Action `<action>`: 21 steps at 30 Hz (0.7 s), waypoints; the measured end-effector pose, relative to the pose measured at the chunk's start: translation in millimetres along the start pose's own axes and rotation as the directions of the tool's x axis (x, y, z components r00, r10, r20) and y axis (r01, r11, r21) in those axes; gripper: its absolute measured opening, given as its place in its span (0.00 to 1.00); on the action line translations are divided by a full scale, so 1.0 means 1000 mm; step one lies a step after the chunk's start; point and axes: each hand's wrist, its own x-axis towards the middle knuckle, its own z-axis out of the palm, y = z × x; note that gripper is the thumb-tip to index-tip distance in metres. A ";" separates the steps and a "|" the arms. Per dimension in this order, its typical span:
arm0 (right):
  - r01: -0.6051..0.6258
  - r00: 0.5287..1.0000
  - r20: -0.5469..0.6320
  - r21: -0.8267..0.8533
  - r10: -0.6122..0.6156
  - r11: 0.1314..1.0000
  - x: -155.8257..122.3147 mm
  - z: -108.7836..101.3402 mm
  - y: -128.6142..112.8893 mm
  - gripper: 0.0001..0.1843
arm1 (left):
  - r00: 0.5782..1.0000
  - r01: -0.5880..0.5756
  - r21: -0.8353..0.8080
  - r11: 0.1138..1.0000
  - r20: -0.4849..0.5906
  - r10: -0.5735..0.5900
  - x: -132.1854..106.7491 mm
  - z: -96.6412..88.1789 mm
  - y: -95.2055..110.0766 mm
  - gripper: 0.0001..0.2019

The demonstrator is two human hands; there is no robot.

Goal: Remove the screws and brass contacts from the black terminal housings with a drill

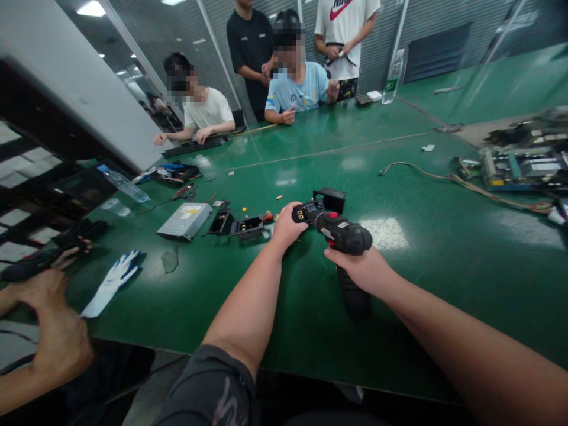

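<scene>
Head view, looking down over a green counter: grips a black cordless drill in the right hand, with fingers wrapped closely about the handle. With the left hand, holds a small black casing with brass-coloured contacts, thumb and fingers curled in around its end, well in from the counter's near edge. Sets the front of the drill right at this casing; cannot make out the exact point of contact. Just beyond, includes a raised black box-like part; cannot tell joined from separate. Left of the left hand, shows two open black boxes side by side, then a silver drive lying flat. Nearer the counter's near edge, at the left, includes a clear plastic scrap and a white glove; beside these, a co-worker's hand near a black tool, too blurred to judge the grip. Toward the right, carries a loose cable and a circuit board. By the far edge, shows an upright bottle and a seated person in light blue.
</scene>
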 end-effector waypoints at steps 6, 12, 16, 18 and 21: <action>0.005 1.000 -0.022 -0.007 -0.005 1.000 -0.002 0.001 -0.002 0.28 | 1.000 0.007 0.003 1.000 -0.001 -0.007 0.000 0.000 -0.003 0.34; -0.001 1.000 -0.015 0.009 0.001 1.000 -0.002 0.000 -0.002 0.28 | 1.000 0.011 0.006 1.000 -0.004 -0.011 0.000 0.000 -0.001 0.34; 0.021 1.000 -0.014 0.004 -0.021 1.000 -0.002 0.000 -0.001 0.28 | 1.000 0.019 0.000 1.000 -0.001 -0.019 -0.001 0.000 -0.001 0.34; 0.024 1.000 -0.010 -0.001 -0.024 1.000 -0.001 0.000 0.000 0.27 | 1.000 0.015 0.001 1.000 0.002 -0.015 0.000 -0.001 -0.001 0.34; 0.026 1.000 -0.008 -0.005 -0.026 1.000 -0.001 0.000 0.001 0.26 | 1.000 0.019 0.009 1.000 0.006 -0.019 0.000 -0.001 0.000 0.35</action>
